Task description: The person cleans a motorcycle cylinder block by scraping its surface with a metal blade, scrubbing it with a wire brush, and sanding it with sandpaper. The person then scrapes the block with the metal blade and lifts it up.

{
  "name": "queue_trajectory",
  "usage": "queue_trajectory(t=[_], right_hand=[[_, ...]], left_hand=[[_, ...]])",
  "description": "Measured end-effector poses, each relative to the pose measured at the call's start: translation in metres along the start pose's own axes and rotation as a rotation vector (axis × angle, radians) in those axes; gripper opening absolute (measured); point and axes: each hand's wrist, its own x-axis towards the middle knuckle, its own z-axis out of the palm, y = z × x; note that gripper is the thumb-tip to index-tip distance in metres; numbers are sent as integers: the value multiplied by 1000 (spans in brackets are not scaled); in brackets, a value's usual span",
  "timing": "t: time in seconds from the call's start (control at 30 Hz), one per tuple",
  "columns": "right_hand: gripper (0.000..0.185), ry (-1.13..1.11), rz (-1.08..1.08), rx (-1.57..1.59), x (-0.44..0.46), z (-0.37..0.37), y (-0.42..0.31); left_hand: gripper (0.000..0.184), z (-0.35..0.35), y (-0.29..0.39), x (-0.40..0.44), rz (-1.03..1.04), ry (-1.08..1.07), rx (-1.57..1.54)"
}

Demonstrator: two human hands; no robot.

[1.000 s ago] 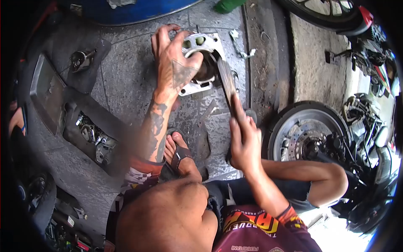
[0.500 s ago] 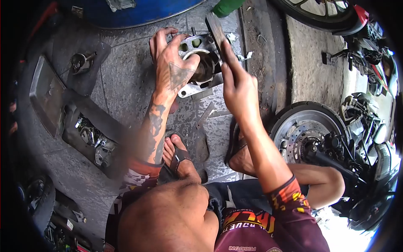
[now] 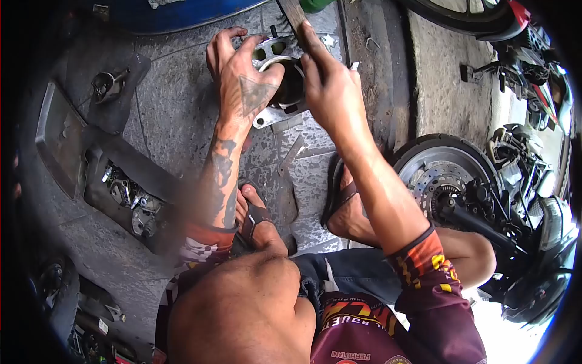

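A metal engine cylinder block (image 3: pixel 274 115) with a round bore rests on the paved floor in front of me. My left hand (image 3: pixel 245 85) is closed on its left side, the thumb over the bore's rim and the fingers curled round the far side. In my right hand (image 3: pixel 333 91) is a long flat bar (image 3: pixel 292 13), dark and file-like, with the index finger stretched along it. The bar lies across the block's right side, slanting away to the left, and its far end passes out of view. The right hand covers part of the block and bore.
Beyond the block stands a blue drum (image 3: pixel 182 17), with a green object (image 3: pixel 315 5) beside it. To the left lie a tray of metal parts (image 3: pixel 91 176) and a small round part (image 3: pixel 108 86). A motorcycle wheel (image 3: pixel 445 182) is close to my right arm.
My right hand has pushed the bar forward and slightly left over the block. My left hand keeps its hold. The whole view has shifted a little.
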Motion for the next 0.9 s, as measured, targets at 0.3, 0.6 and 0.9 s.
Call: queue_trajectory(t=[0.3,0.6,0.9], right_hand=[[50,32,8,18,-50,-16,13],[57,-58,-31,-110,-112,-28,19],[54,-100,20,-21,-24,-11,-5]], left_hand=[[43,0,-1,-1,1,20,-55],[48,-3,-2,-2,-21,-4,9],[47,-2,-3,-1,12,30,16]])
